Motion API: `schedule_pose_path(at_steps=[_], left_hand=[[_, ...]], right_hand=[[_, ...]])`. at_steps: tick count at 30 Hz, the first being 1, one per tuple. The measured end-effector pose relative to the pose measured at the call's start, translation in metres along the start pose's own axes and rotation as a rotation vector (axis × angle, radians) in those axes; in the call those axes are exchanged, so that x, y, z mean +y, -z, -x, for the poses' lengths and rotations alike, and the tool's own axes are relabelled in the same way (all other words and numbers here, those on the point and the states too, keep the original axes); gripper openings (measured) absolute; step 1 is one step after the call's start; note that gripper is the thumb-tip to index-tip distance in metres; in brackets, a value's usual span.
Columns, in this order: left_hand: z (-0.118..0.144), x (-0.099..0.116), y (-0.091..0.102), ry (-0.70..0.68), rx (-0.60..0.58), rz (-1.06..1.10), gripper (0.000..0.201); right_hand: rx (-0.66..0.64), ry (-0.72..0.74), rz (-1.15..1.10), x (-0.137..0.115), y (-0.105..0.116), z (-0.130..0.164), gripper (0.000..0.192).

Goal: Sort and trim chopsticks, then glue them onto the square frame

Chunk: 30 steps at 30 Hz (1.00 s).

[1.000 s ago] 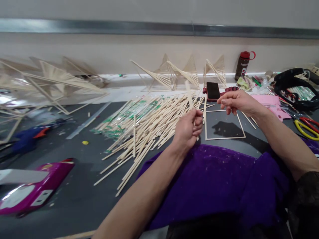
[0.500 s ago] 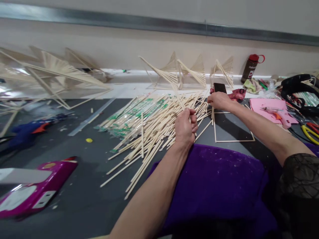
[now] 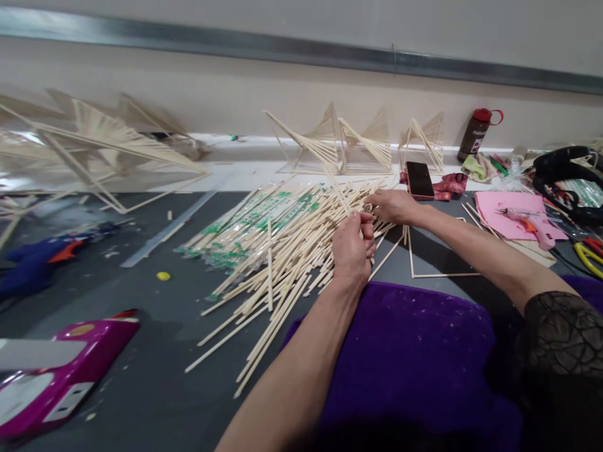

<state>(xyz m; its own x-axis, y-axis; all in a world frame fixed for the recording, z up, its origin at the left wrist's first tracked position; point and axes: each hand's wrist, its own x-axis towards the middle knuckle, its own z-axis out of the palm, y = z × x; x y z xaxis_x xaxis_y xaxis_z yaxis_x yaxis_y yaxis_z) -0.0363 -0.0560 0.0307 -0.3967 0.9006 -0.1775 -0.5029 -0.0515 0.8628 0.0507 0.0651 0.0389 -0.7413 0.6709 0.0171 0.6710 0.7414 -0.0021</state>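
Observation:
My left hand (image 3: 352,246) is closed at the right side of a pile of thin wooden sticks (image 3: 287,267). A stick (image 3: 340,196) rises up and to the left from its fingers. Just beyond it, my right hand (image 3: 391,206) reaches over the pile's right end, fingers bent and close together; what lies in them, if anything, is hidden. The two hands' fingertips almost meet. Under my right forearm lies a square frame of sticks (image 3: 443,275), partly covered by the arm.
Bagged sticks (image 3: 254,220) lie left of the pile. Twisted stick models (image 3: 365,147) stand along the wall. Rightward are a phone (image 3: 419,180), a bottle (image 3: 472,135) and a pink glue gun (image 3: 527,223). A magenta tool (image 3: 89,355) and a clear ruler (image 3: 169,229) lie left.
My right hand has moved left and nearer, from beside the phone to the stick pile by my left hand. The phone is now uncovered. My left hand stays nearly in place; the view shifts slightly.

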Motion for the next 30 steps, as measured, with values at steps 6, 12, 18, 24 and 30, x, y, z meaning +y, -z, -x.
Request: schedule_pose_path(at_steps=[6, 12, 18, 24, 30], left_hand=[[-0.001, 0.001, 0.001, 0.012, 0.001, -0.007, 0.027], [-0.003, 0.000, 0.000, 0.014, 0.009, 0.002, 0.032], [-0.001, 0.001, -0.001, -0.005, 0.018, 0.011, 0.031], [0.000, 0.005, -0.001, -0.015, 0.015, 0.016, 0.030], [-0.002, 0.005, 0.001, -0.021, 0.022, 0.018, 0.029]], right_hand=[[0.132, -0.031, -0.082, 0.020, 0.009, 0.013, 0.042], [0.066, -0.231, -0.004, 0.060, 0.020, 0.039, 0.034], [-0.096, -0.288, 0.141, 0.054, 0.017, 0.045, 0.035], [-0.165, -0.205, 0.085, 0.039, 0.013, 0.031, 0.034], [-0.032, -0.152, 0.131, 0.045, 0.019, 0.006, 0.038]])
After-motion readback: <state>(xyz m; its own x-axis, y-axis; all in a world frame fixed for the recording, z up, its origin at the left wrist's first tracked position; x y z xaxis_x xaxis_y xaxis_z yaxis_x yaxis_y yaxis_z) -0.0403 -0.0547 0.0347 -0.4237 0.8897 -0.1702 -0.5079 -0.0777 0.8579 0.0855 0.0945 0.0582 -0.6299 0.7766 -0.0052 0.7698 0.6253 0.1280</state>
